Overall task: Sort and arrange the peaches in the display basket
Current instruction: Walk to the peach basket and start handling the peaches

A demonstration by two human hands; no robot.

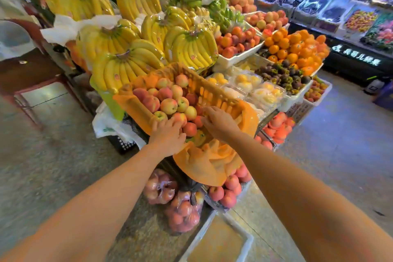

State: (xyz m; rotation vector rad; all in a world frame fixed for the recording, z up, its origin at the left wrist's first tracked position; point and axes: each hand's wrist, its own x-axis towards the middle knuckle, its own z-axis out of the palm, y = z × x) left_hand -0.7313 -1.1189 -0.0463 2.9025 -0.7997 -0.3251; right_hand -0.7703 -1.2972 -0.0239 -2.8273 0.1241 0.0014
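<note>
A fruit market stall fills our view. Wrapped bunches of bananas (127,66) rise behind the orange plastic basket (212,91). Clear boxes of yellow fruit (255,89) sit to the basket's right, and farther right of it are mangosteens (282,74) and oranges (297,47). Below the basket, bags of pink-red fruit (182,212) rest on the floor (53,155).

The peaches (170,100) lie heaped inside the basket, which tilts toward us. It is lined with an orange plastic bag (204,164) that spills over the basket's near rim.

We reach into the basket with both bare arms. Our left hand (168,134) lies palm down on the peaches at the basket's near edge, fingers close together and laid over the fruit. Our right hand (219,122) is at the basket's near right corner, fingers bent down onto the peaches. The motion blur keeps us from telling whether it grips one.
</note>
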